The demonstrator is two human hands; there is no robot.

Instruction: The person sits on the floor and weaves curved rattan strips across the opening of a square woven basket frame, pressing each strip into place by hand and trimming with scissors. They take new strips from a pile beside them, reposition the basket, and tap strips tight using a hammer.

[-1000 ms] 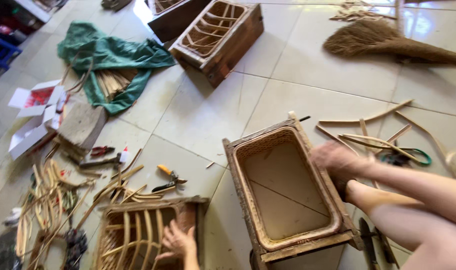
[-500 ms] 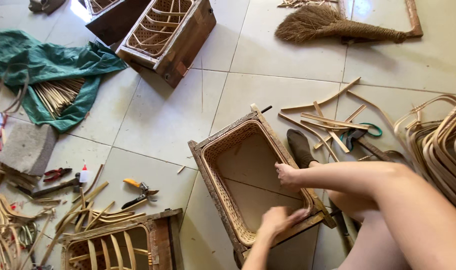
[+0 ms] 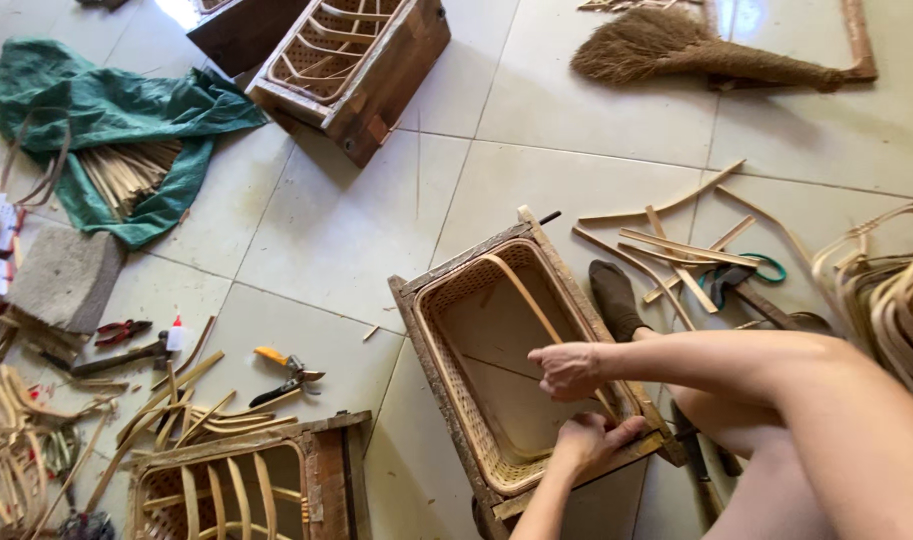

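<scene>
A rectangular woven rattan basket set in a brown wooden frame (image 3: 496,385) sits on the pale tiled floor (image 3: 346,230). The right hand (image 3: 568,370) is closed around a thin bent cane strip (image 3: 536,310) arching across the basket's inside; the left hand (image 3: 588,440) grips the frame's near edge at 5 o'clock. At 9 o'clock lie orange-handled cutters (image 3: 286,372) (well apart). A dark-socked foot (image 3: 614,298) presses against the frame at 3 o'clock, loose cane offcuts (image 3: 676,245) beyond

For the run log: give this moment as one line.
left hand: grips curved bamboo strip | right hand: pinches same strip | strip: inside rectangular woven basket in wooden mould
</scene>
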